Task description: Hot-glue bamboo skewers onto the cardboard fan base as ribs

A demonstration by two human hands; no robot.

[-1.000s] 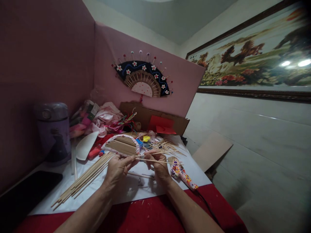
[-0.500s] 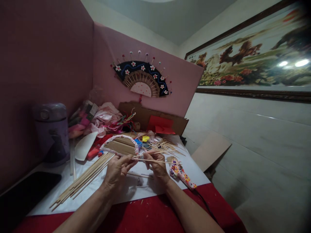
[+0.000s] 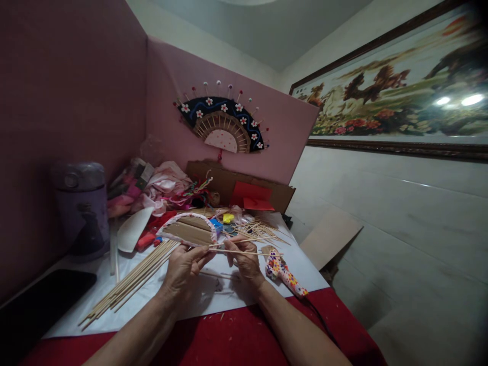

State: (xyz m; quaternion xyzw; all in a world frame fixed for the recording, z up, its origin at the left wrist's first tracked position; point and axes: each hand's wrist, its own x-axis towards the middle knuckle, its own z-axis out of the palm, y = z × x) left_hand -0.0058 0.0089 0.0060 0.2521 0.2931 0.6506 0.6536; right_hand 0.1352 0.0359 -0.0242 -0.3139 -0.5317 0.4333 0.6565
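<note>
My left hand (image 3: 185,267) is closed on the near edge of a half-round cardboard piece (image 3: 188,230) with a white-and-pink fabric rim. Its fingertips also meet the left ends of thin wooden sticks (image 3: 253,252). Those sticks run rightward through my right hand (image 3: 246,262), whose fingers are pinched round them. Left of my left hand, a bundle of long wooden sticks (image 3: 127,285) lies on the white sheet (image 3: 204,304). A glue gun with a flower pattern (image 3: 287,277) rests to the right of my right hand.
A purple bottle (image 3: 82,213) and a dark phone (image 3: 49,300) are at the left. Behind lie a white scoop-like piece (image 3: 134,230), pink cloth (image 3: 168,180), short sticks and a red card (image 3: 251,195). A decorated fan (image 3: 223,122) hangs on the pink board.
</note>
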